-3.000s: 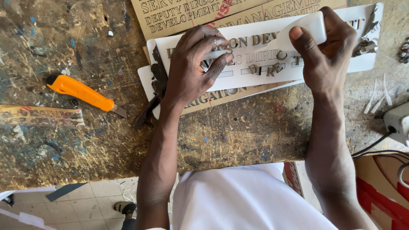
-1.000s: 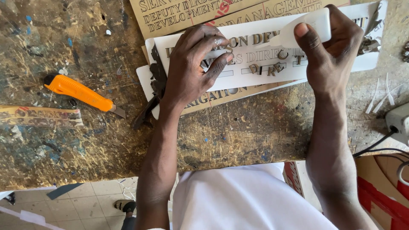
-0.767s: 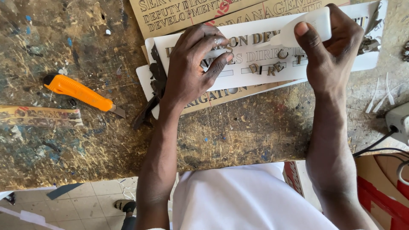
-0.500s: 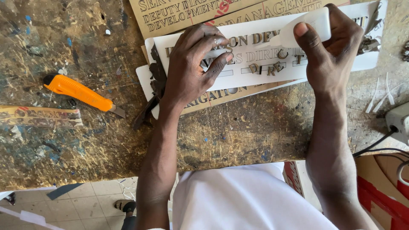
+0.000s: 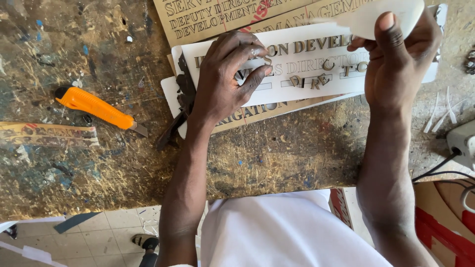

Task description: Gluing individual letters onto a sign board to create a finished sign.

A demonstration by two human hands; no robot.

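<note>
Right under the fingertips of the left hand [image 5: 225, 79], which press flat and spread on it, lies a white lettering sheet [image 5: 297, 74] bearing rows of gold cut-out letters; a few loose gold letters [image 5: 309, 80] sit just beyond those fingertips. The right hand [image 5: 401, 59] pinches a peeled white backing strip [image 5: 391, 15] between thumb and fingers, lifted above the sheet's far end. Beneath the white sheet, two more sign plates show: a gold one [image 5: 262, 112] below the left palm and a tan one [image 5: 217, 17] above the knuckles. Out past the left wrist, one orange utility knife [image 5: 96, 108] rests on the scarred workbench [image 5: 74, 178], blade out. Beside the right forearm sits a white power block [image 5: 462, 143] with black cables.
</note>
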